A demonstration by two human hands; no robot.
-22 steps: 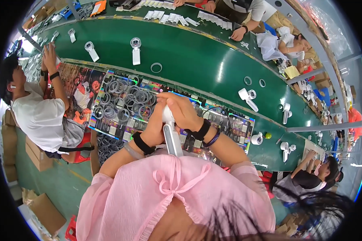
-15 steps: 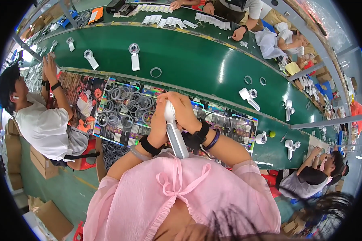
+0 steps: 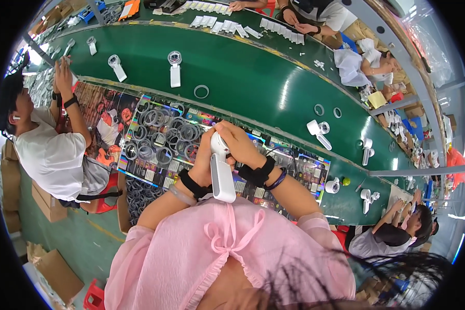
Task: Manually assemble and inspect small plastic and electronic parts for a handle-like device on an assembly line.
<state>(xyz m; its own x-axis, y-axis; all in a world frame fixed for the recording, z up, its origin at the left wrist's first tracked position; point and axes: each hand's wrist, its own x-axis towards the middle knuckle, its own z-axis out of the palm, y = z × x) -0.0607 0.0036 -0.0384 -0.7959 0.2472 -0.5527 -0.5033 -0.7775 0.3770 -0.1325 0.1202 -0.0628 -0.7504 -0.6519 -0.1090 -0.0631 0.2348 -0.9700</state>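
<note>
A white handheld fan (image 3: 223, 178) with a grey panel on its handle is between my two hands, close to my chest. My left hand (image 3: 203, 160) is closed round the left side of its round head. From the other side my right hand (image 3: 237, 143) wraps the same head, so most of it is hidden under the fingers. The handle sticks out below the hands, toward me. Just left of my hands, many loose grey rings (image 3: 163, 135) are heaped on the printed worktop (image 3: 163, 178).
Beyond the worktop runs a green conveyor belt (image 3: 243, 77) carrying more fans (image 3: 174, 70) and a few rings (image 3: 201, 91). A co-worker (image 3: 54, 142) sits at the left, others at the far side and right. A box of grey rings (image 3: 142, 201) stands below the worktop's left part.
The fan has turned slightly in my hands, and its handle's lower end has swung a little left. Both hands stay round its head. The far worker's hands have come together.
</note>
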